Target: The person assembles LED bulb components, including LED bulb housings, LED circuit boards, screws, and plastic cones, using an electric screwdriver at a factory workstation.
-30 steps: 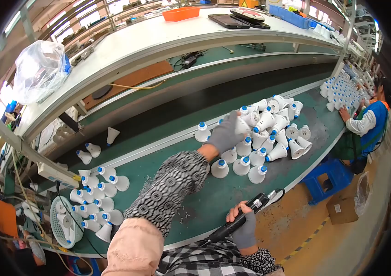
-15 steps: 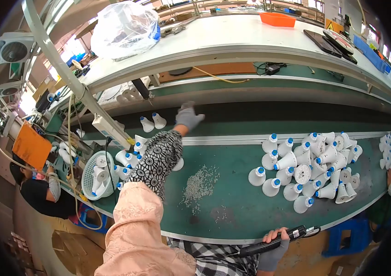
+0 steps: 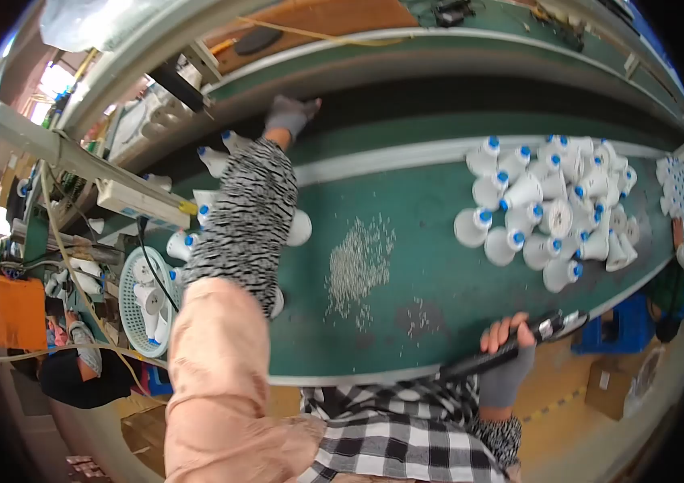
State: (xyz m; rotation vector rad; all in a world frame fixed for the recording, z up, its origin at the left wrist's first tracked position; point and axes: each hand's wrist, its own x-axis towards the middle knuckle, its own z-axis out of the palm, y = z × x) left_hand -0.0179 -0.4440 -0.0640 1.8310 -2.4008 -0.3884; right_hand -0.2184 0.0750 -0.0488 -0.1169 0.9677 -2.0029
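Note:
My left hand [image 3: 292, 115], in a grey fingerless glove, is stretched far forward over the dark recessed strip behind the bench. Its fingers are apart, with nothing seen in them. Beside that forearm, two white cone-shaped parts with blue tips [image 3: 213, 161] stand on the far strip. More white cones [image 3: 299, 229] show around the patterned sleeve, partly hidden by it. My right hand [image 3: 509, 354], also gloved, is wrapped round a black electric screwdriver [image 3: 483, 361] at the near edge. A loose heap of small screws [image 3: 358, 270] lies on the green bench between both arms.
A large cluster of white cones with blue tips [image 3: 555, 217] covers the right of the bench. A pale green basket [image 3: 126, 302] with white parts stands at left. A metal post with a power strip [image 3: 145, 203] rises beside it. Another person [image 3: 76, 374] sits at far left.
The view has tilted down and shifted. My left hand is still reaching out over the far strip, and my right hand keeps the screwdriver, now raised slightly higher at the near edge.

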